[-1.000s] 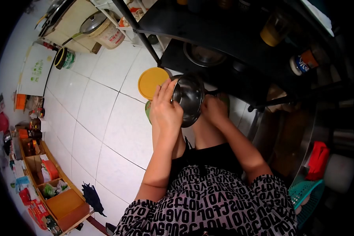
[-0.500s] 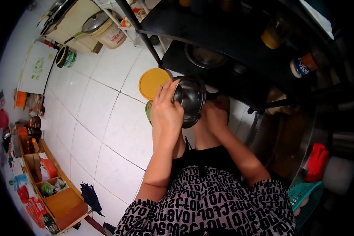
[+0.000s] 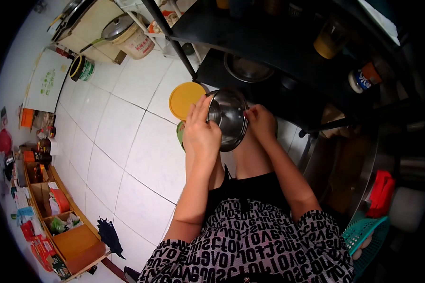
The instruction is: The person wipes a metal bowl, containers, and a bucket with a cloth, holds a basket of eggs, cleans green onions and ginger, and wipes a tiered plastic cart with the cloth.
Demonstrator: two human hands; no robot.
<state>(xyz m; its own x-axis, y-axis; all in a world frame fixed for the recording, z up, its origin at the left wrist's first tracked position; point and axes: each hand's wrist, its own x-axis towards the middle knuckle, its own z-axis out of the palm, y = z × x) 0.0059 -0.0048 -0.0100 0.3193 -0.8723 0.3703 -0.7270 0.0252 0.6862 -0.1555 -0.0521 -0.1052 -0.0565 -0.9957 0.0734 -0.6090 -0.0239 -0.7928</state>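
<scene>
Holding metal bowl (image 3: 231,121) in curled left grip (image 3: 202,128). Raised bunched right grip (image 3: 263,123) to opposite side, apparently working two-handed; cannot confirm right hold.

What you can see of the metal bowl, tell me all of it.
The bowl is round, with a smooth, shiny, dark grey surface that looks like metal and carries pale reflections. It looks tilted, held up off the floor above the person's legs. The left hand grips its left side; the right hand is at the opposite rim, though whether it touches is unclear. Its underside is hidden.
</scene>
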